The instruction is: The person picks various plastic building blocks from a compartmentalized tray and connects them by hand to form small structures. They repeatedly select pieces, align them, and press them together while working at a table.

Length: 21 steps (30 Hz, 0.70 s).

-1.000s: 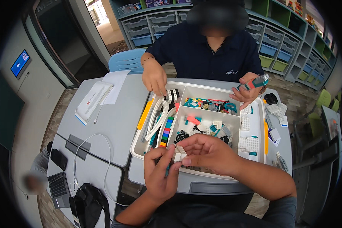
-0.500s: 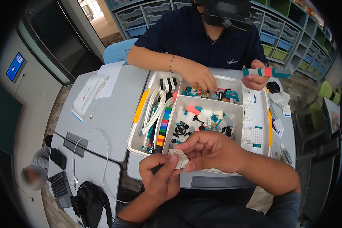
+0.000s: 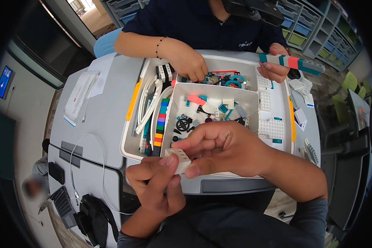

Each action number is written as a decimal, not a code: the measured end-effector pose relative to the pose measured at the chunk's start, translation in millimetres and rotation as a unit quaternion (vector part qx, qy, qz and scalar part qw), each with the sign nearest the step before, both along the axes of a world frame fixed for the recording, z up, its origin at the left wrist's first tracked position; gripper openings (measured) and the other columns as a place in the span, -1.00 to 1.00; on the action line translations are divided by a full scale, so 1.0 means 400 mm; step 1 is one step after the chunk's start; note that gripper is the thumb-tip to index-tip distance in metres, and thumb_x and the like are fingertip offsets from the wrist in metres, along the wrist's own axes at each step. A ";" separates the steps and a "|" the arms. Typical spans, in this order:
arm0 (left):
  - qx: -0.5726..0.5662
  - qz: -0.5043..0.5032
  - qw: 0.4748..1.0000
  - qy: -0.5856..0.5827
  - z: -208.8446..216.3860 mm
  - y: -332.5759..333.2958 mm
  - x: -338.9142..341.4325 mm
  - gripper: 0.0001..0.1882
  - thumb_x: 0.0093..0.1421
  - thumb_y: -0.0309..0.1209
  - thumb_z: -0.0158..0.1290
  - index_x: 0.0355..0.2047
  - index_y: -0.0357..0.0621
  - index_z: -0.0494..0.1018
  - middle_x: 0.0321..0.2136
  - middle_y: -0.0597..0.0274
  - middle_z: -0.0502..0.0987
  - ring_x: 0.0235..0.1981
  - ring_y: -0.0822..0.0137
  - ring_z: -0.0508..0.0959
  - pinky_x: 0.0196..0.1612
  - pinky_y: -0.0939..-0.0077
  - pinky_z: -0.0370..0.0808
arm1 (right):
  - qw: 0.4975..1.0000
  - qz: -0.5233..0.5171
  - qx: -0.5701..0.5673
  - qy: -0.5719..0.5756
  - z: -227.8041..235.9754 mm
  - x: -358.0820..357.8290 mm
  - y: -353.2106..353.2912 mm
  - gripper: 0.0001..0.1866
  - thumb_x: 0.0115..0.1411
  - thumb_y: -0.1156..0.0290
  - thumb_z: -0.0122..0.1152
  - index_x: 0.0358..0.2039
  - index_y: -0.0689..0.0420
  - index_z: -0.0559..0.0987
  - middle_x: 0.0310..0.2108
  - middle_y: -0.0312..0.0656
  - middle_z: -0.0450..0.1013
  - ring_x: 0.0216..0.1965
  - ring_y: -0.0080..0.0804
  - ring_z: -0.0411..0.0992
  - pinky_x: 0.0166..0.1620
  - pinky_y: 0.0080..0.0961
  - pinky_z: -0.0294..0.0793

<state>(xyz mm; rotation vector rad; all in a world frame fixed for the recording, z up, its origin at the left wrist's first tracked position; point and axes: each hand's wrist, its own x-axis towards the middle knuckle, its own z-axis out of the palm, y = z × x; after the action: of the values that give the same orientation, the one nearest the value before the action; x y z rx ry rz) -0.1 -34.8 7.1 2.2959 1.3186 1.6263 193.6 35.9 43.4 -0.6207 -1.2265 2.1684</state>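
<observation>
Just in front of the sorting box, my left hand (image 3: 156,188) pinches a small block of white toy bricks (image 3: 181,162), its studs facing up and to the right. My right hand (image 3: 233,149) reaches in from the right and grips the same bricks, index finger at their far side and thumb at their near right edge. Behind my hands, the box's middle compartment holds loose parts, among them a black gear wheel (image 3: 183,124), coral pieces (image 3: 196,100) and a white stud brick (image 3: 228,103).
Across the table, a person's hand (image 3: 189,62) dips into the far compartment while their other hand (image 3: 275,71) holds a teal, white and coral brick bar (image 3: 291,63). White tubes (image 3: 148,103) lie in the left compartment. A white cable (image 3: 104,165) and a black bag (image 3: 96,219) are at left.
The white bricks, seen with a gap between two pieces before, now look pressed together. My view has shifted, and the other person's bar is tilted differently.
</observation>
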 end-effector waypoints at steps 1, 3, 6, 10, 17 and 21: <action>-0.033 -0.012 0.999 -0.026 0.005 0.003 -0.002 -0.70 0.26 -0.52 0.08 0.01 -0.28 0.53 -0.17 0.08 0.36 -0.33 0.32 0.45 -0.29 0.49 0.48 | 1.000 -0.011 -0.006 -0.003 0.001 0.000 0.001 -0.58 0.18 0.70 0.30 0.07 0.33 0.47 0.02 -0.05 0.52 0.10 -0.41 0.48 0.16 -0.45 0.49; -0.100 -0.036 0.992 -0.073 0.024 0.012 -0.010 -0.70 0.29 -0.51 0.06 0.01 -0.30 0.53 -0.19 0.09 0.36 -0.37 0.37 0.45 -0.31 0.52 0.47 | 0.986 -0.068 0.150 -0.039 -0.009 0.004 0.004 -0.58 0.17 0.57 0.35 0.05 0.25 0.49 -0.05 -0.12 0.54 0.02 -0.39 0.51 0.11 -0.46 0.50; -0.239 -0.122 0.900 -0.343 0.043 0.023 -0.006 -0.76 0.40 -0.41 -0.04 -0.06 -0.34 0.45 -0.23 0.11 0.35 -0.50 0.45 0.41 -0.48 0.64 0.37 | 0.912 -0.133 0.373 -0.103 -0.016 0.013 0.016 -0.55 0.13 0.45 0.41 0.04 0.14 0.52 -0.10 -0.20 0.56 -0.06 -0.34 0.52 0.06 -0.42 0.48; -0.443 -0.191 0.716 -0.504 0.052 0.008 -0.036 -0.62 0.38 -0.26 0.03 -0.02 -0.39 0.33 -0.30 0.14 0.36 -0.56 0.43 0.40 -0.58 0.64 0.29 | 0.822 -0.149 0.532 -0.139 -0.020 0.021 0.025 -0.47 0.03 0.47 0.44 0.06 0.04 0.57 -0.07 -0.25 0.54 -0.07 -0.22 0.47 0.07 -0.32 0.43; -0.529 -0.188 0.659 -0.501 0.031 -0.005 -0.054 -0.47 0.28 -0.36 0.16 0.14 -0.43 0.29 -0.27 0.06 0.51 -0.56 0.43 0.41 -0.55 0.61 0.29 | 0.805 -0.101 0.567 -0.142 -0.035 -0.006 0.016 -0.55 0.09 0.42 0.35 0.02 0.08 0.50 -0.14 -0.24 0.51 -0.05 -0.19 0.41 0.05 -0.28 0.40; -0.495 -0.173 0.687 -0.503 0.025 0.004 -0.068 -0.59 0.29 -0.42 0.13 0.05 -0.43 0.36 -0.37 0.13 0.50 -0.56 0.45 0.40 -0.54 0.62 0.29 | 0.837 -0.085 0.499 -0.207 -0.009 0.006 0.024 -0.61 0.11 0.37 0.35 -0.04 0.09 0.53 -0.16 -0.22 0.53 -0.07 -0.20 0.44 0.00 -0.28 0.44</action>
<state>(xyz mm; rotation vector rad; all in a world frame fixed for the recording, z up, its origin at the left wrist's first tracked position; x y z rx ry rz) -27.3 -33.2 17.2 0.6930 0.9297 1.1620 195.9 45.4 39.8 -0.6800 -2.1652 0.9885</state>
